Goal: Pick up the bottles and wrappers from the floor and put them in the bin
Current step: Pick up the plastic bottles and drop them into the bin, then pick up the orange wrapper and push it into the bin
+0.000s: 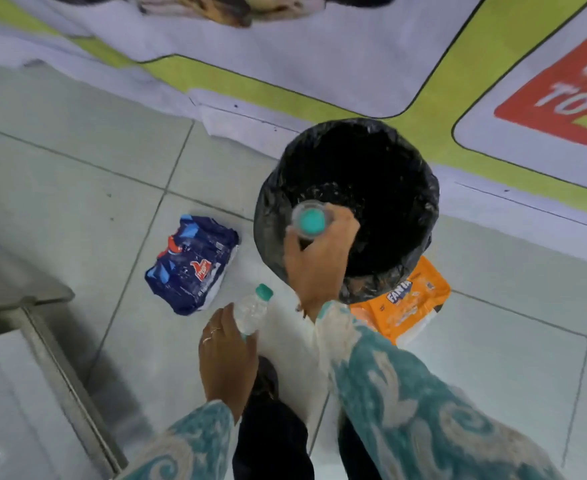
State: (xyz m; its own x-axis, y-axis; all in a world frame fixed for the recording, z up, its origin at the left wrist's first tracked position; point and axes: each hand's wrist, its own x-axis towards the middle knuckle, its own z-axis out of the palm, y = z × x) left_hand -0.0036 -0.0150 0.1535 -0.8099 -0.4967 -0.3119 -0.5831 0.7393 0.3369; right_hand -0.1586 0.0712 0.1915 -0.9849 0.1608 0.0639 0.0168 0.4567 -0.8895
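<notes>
Bottles: two, clear plastic, teal caps, likely light, crushable, slick; we grip mid-body. First bottle held by our right hand over bin. Second bottle wrapped in our left hand, near floor. Wrappers: two, soft, crinkly; blue wrapper, orange wrapper beside bin; we pinch edge.

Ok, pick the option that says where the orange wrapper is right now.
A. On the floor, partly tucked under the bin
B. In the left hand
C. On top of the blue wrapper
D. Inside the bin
A: the orange wrapper lies on the floor tiles with its upper edge hidden behind the black-lined bin, while both hands hold bottles instead.
</notes>
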